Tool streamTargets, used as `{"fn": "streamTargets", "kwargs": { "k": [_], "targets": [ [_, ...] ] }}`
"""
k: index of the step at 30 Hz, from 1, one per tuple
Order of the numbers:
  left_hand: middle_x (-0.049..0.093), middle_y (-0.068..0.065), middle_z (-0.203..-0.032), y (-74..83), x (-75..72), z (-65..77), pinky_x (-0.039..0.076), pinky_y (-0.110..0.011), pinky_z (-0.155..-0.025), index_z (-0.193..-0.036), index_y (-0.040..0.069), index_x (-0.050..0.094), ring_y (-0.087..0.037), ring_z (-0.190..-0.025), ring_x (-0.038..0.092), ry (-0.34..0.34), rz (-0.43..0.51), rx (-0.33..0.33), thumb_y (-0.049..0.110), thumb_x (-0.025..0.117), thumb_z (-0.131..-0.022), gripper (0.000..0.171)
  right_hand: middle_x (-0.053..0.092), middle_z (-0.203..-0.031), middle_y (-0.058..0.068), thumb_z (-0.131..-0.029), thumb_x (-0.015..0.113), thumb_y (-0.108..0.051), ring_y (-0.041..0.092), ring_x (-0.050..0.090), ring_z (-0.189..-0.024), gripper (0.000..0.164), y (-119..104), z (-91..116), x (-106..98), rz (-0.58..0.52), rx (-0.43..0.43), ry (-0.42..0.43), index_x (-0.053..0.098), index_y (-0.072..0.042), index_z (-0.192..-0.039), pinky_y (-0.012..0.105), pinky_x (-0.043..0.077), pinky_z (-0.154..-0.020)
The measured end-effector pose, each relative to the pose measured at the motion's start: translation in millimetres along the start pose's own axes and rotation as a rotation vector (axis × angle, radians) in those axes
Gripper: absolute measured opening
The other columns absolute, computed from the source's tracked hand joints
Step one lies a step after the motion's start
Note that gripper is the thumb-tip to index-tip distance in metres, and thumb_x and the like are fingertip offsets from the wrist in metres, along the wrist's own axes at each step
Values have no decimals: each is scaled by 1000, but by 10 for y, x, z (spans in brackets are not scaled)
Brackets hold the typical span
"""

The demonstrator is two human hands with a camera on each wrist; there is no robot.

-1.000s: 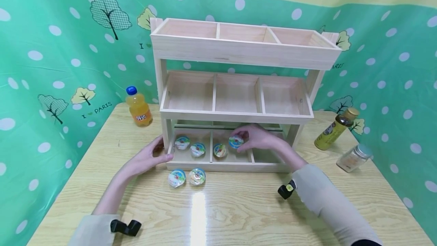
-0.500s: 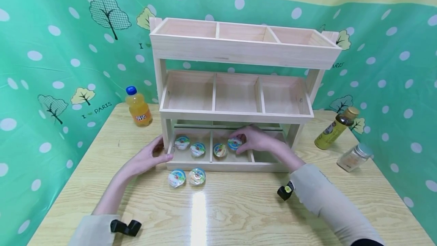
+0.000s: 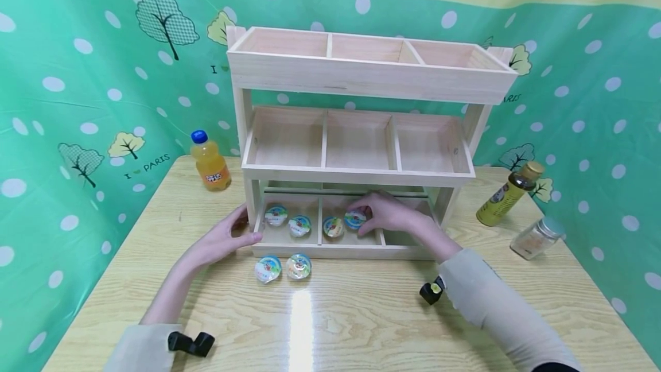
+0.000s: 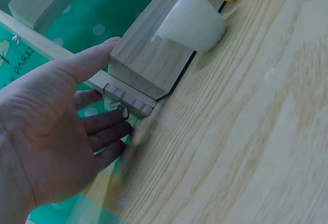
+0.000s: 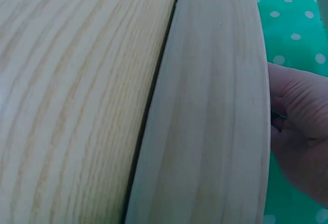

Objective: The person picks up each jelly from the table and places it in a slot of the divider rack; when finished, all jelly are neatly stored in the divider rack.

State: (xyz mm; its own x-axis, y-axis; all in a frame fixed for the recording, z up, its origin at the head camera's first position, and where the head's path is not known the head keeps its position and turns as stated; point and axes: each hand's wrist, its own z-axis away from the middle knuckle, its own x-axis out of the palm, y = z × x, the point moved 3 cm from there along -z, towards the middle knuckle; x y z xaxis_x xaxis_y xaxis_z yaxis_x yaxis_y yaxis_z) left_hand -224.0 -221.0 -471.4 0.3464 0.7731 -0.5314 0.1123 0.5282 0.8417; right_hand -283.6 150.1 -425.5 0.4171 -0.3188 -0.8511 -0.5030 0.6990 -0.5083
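My right hand (image 3: 388, 212) reaches into the middle compartment of the bottom tier and pinches a jelly cup (image 3: 354, 219) with a blue-rimmed lid. Beside it in that compartment sits another jelly cup (image 3: 333, 227). Two more, a jelly cup (image 3: 276, 215) and a jelly cup (image 3: 299, 225), lie in the left compartment. The wooden rack's front board (image 5: 205, 106) hides the right fingertips in the right wrist view. My left hand (image 4: 56, 126) rests at the rack's lower left corner, thumb touching the bottom tray (image 4: 148, 55), fingers loosely extended beside the leg.
On the table before the rack stand a white jelly cup (image 3: 268, 268) and a yellowish jelly cup (image 3: 298, 266). An orange drink bottle (image 3: 212, 166) is at left; an oil bottle (image 3: 503, 200) and a glass jar (image 3: 536, 239) are at right. The middle tier (image 3: 356, 175) overhangs the bottom one.
The right hand and its jelly cup have shifted slightly left within the middle compartment, then stayed nearly still. The left hand and the other cups keep their places.
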Motion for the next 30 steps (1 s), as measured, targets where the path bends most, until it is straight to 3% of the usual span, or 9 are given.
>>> {"fn": "streamTargets", "kwargs": {
  "k": [6,11,20,30],
  "targets": [
    [17,-25,-171,1,14,-7,21,-70,-124,-167,15,10,-51,-156,19,-1,2,4,36,69,-98,93,73,-105,7,-79,88,-19,21,66,-93,63,22,60,-30,-120,21,3,66,-6,-136,33,60,-84],
    [17,-24,-171,3,10,-8,21,-70,-124,-167,15,10,-51,-156,19,-2,2,0,37,69,-98,94,74,-120,10,-85,84,-24,27,69,-111,56,15,132,-53,-137,17,71,66,-6,-136,45,59,-99],
    [17,-25,-171,-4,-10,8,20,-71,-123,-167,16,10,-51,-156,18,2,-3,-7,37,69,-97,94,75,-109,3,-88,82,-30,14,68,-97,49,-86,265,40,-192,52,206,69,-13,-132,31,60,-86],
    [20,-26,-170,-16,4,-19,20,-70,-124,-167,13,12,-51,-155,21,0,6,0,36,69,-97,93,78,-110,11,-87,82,-20,11,70,-89,41,-444,342,220,-244,-121,328,73,-5,-124,37,63,-82]
  ]
}}
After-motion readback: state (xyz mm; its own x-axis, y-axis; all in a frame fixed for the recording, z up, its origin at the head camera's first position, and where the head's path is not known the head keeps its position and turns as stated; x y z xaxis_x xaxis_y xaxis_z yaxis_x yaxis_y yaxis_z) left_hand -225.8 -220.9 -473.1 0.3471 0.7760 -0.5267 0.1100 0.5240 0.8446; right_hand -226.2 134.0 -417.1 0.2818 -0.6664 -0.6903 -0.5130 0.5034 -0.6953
